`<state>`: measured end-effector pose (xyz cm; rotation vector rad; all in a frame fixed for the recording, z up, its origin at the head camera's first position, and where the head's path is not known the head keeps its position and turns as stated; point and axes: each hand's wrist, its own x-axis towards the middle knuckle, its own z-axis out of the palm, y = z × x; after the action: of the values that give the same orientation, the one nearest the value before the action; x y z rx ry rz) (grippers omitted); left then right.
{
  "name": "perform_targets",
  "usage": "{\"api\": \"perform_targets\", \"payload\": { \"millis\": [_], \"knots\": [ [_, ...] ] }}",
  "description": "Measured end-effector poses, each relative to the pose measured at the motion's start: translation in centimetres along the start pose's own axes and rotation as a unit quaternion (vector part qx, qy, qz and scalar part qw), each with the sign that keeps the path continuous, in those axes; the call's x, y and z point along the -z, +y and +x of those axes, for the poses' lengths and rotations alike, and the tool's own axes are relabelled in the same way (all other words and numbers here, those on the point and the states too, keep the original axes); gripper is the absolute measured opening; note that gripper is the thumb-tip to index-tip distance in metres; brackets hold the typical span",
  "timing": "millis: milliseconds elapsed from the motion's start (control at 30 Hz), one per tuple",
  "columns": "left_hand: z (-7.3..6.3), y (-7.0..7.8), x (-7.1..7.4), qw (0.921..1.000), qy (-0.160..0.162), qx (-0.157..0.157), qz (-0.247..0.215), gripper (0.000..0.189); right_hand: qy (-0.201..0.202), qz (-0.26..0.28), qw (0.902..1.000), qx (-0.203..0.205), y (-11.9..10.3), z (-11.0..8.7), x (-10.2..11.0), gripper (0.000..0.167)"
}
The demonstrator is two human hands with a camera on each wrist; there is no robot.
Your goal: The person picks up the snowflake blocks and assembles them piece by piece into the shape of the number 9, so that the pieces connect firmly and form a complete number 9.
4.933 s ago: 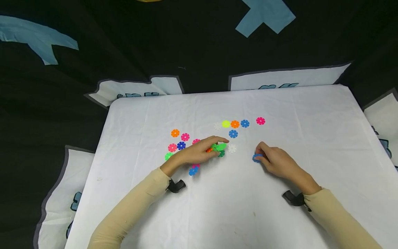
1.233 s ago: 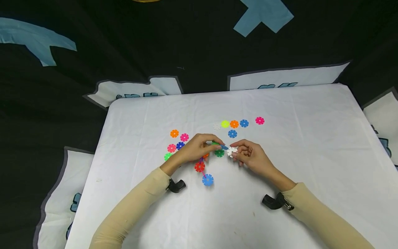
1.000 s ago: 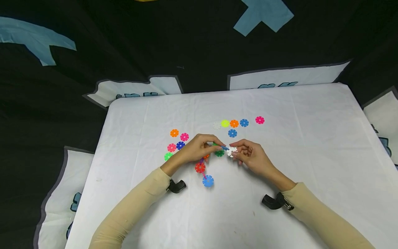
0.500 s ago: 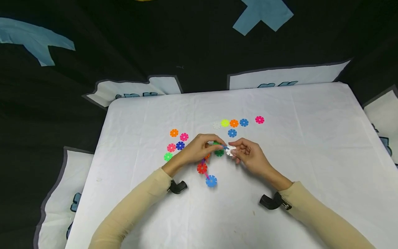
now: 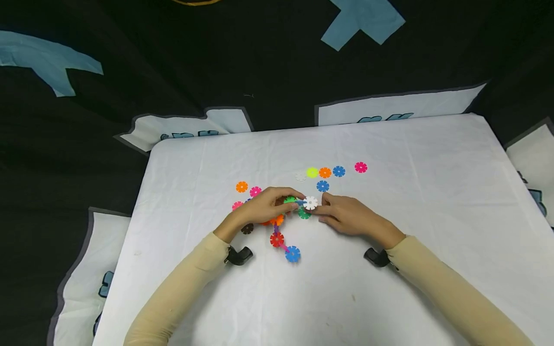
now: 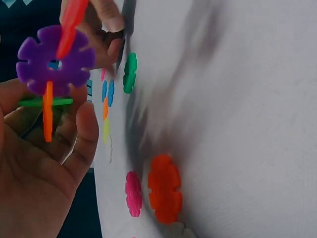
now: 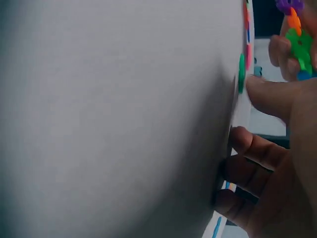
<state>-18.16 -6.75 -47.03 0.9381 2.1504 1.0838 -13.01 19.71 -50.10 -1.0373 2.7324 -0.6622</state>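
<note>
My left hand (image 5: 259, 206) pinches a chain of interlocking notched plastic discs, held above the table. Its green disc (image 5: 289, 199) sits at the fingertips, with a blue disc (image 5: 299, 203) edge-on and a white disc (image 5: 310, 203) slotted at the right end. From the hand, orange, a purple disc (image 6: 32, 59), red and pink pieces run down to a light blue disc (image 5: 292, 254). My right hand (image 5: 352, 216) grips nothing; its index finger reaches toward a dark green disc (image 7: 241, 73) on the table, and its other fingers are loosely bent.
Behind the hands lie loose discs: yellow (image 5: 312, 172), orange (image 5: 325, 172), blue (image 5: 339, 171), pink (image 5: 361, 167) and a faint clear one. Another orange disc (image 5: 242, 187) and several more lie left, partly under the left arm. The white-covered table (image 5: 411, 168) meets a black curtain.
My right hand has let go of the white disc, which now stays on the chain. The left hand has drawn the chain slightly left, and my right index finger has straightened toward the dark green disc.
</note>
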Motion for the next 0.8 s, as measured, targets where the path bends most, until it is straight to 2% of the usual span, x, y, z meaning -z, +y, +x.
{"api": "perform_targets", "payload": {
  "millis": [100, 200, 267, 400, 467, 600, 733, 800],
  "knots": [
    [-0.09, 0.10, 0.10, 0.9999, -0.008, -0.002, -0.007, 0.034, -0.005, -0.007, 0.9999, -0.009, -0.13, -0.18, 0.15, 0.028],
    [-0.13, 0.07, 0.16, 0.9999, -0.009, -0.002, -0.014, 0.036, 0.015, 0.001, 0.9990, -0.042, -0.05, -0.56, 0.26, 0.023],
    [-0.17, 0.08, 0.21, 0.9999, -0.005, -0.003, -0.015, 0.036, 0.024, -0.001, 0.9984, -0.052, 0.07, -0.66, 0.26, 0.028],
    [-0.20, 0.10, 0.22, 0.9999, 0.003, -0.009, -0.007, 0.037, 0.020, -0.023, 0.9992, -0.028, 0.22, -0.48, 0.04, 0.040],
    [-0.21, 0.15, 0.17, 0.9999, 0.004, -0.011, -0.008, 0.040, 0.016, -0.025, 0.9993, -0.022, 0.20, -0.40, -0.12, 0.036],
    [-0.06, 0.15, 0.00, 0.9993, 0.002, -0.021, -0.030, 0.045, 0.019, 0.004, 0.9987, -0.047, -0.10, -0.56, -0.21, 0.027],
    [0.05, 0.13, -0.20, 0.9986, 0.005, -0.036, -0.039, 0.045, 0.019, 0.037, 0.9958, -0.081, -0.32, -0.75, -0.19, 0.030],
    [0.10, 0.12, -0.35, 0.9984, 0.009, -0.042, -0.035, 0.044, 0.026, 0.047, 0.9949, -0.085, -0.34, -0.86, -0.22, 0.030]
  ]
}}
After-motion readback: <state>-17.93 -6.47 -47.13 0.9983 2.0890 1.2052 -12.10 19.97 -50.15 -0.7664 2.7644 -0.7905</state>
